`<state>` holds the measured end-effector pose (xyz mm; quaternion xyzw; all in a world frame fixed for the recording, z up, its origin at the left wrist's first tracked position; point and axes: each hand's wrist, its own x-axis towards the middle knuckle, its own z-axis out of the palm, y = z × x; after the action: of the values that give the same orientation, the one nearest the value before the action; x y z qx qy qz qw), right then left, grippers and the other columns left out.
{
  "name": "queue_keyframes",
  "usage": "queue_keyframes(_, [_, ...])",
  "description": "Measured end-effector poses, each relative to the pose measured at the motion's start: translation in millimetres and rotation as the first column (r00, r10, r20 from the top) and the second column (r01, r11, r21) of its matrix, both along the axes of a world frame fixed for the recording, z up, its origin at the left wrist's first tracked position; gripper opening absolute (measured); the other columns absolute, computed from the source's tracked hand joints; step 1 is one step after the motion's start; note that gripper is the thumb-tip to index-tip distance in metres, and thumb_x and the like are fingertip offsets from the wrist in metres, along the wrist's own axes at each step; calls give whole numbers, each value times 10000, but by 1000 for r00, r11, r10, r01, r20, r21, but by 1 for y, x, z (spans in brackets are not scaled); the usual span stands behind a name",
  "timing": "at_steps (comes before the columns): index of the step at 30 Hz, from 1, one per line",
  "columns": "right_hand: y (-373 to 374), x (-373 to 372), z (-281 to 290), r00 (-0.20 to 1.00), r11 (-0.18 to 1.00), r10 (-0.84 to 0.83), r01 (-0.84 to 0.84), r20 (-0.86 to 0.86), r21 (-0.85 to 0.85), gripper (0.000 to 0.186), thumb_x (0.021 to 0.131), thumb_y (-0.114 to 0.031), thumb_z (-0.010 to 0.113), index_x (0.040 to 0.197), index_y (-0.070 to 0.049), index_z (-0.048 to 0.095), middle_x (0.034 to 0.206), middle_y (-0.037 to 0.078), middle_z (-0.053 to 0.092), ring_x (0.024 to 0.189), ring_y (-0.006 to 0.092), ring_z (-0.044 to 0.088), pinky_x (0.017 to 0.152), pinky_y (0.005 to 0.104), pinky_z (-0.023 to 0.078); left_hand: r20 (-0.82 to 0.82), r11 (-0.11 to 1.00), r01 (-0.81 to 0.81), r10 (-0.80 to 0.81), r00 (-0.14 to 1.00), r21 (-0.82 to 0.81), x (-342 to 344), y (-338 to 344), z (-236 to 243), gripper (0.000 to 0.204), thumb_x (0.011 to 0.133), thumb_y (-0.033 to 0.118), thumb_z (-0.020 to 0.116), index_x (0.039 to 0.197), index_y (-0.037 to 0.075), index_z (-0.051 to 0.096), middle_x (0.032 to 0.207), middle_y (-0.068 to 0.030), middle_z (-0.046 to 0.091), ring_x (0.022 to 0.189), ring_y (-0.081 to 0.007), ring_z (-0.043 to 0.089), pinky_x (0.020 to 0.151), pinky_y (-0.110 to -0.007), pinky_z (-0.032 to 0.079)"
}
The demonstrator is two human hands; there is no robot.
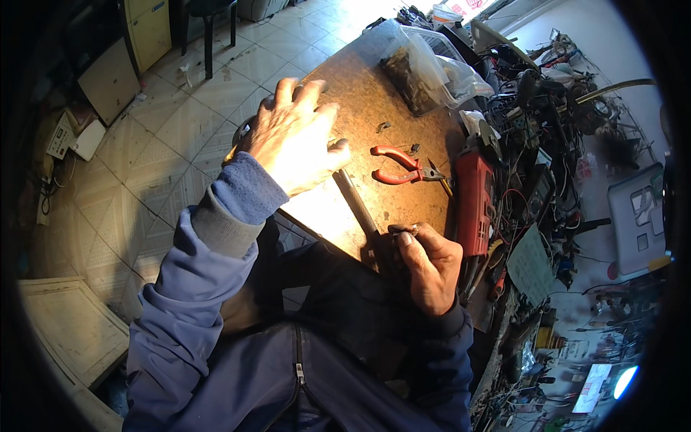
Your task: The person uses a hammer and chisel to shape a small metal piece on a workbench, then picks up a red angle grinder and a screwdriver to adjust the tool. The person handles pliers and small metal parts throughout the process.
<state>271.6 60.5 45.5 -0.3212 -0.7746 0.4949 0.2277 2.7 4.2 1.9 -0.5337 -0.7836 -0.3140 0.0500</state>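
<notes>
My left hand [299,137] is over the left side of the brown worktable [345,83], fingers spread and nothing seen in them. Its thumb is close to the upper end of a long, dark, narrow bar [354,198], perhaps a file, which slants toward the table's near edge. Beside the bar's lower end, my right hand [434,266] pinches a small dark piece [404,229] between thumb and fingertips; its exact kind is too small to make out. Pliers with red handles [396,176] lie beyond it, jaws pointing right, with small dark bits [384,127] nearby.
A clear plastic container [450,75] with dark contents stands at the table's far end. Along the right lies a red tool body [473,205], then a dense heap of cables and parts [533,108]. Left of the table are tiled floor [169,162] and a dark stool [209,36].
</notes>
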Motion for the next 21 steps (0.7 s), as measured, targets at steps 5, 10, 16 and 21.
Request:
queue_keyframes(5, [11,3,-6,945,848,-146,-32,-292,-529,238,1002,-77,690,1140,116,719,865,127,698,703,179,627,622,306,515,22,1000,-6,5,1000,20,1,-1,1,520,882,390,691,1217,-8,687,1508,-239,469,1429,-437,372,1045,-682,448])
queue_keyframes(10, [16,7,-12,879,759,-234,-101,-414,-643,271,1030,-133,645,1140,107,705,921,152,693,747,216,626,646,359,521,18,1000,-10,10,1000,8,2,-1,2,502,882,368,690,1213,-10,689,1516,-244,471,1433,-431,372,1050,-660,452])
queue_keyframes(16, [22,9,-19,818,744,-292,-131,-496,-655,280,1031,-150,638,1173,88,678,983,141,676,814,210,621,685,362,516,25,1000,-14,14,1000,8,2,-1,3,506,874,364,693,1212,-13,693,1523,-238,476,1428,-428,378,1056,-631,455])
queue_keyframes(21, [18,7,-20,777,783,-338,-82,-532,-617,235,993,-74,679,1165,86,686,977,126,679,811,201,623,680,358,514,20,1000,-9,9,1000,-6,2,-1,6,514,869,362,694,1233,-1,694,1525,-226,479,1426,-422,380,1058,-622,456])
